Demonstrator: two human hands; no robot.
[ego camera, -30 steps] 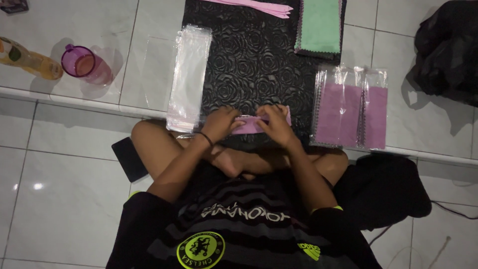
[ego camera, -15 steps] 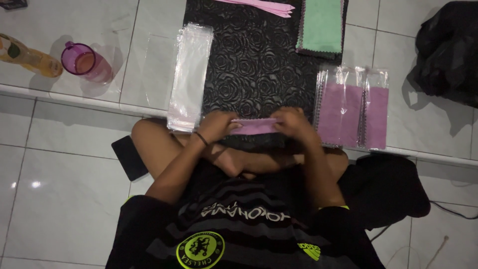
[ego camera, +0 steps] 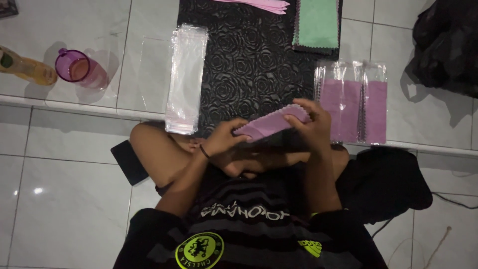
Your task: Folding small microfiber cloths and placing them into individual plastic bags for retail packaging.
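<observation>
Cloth (ego camera: 271, 124) looked light, floppy; I had left hand (ego camera: 224, 139) and right hand (ego camera: 311, 122) pinched shut on opposite ends.

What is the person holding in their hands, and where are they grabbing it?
A folded pink cloth with zigzag edges. The left hand pinches its lower left end and the right hand grips its upper right end.

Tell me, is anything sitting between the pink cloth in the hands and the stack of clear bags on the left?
Nothing visible. The pink cloth, held by the left hand and right hand, has only bare black mat between it and the clear bags.
</observation>
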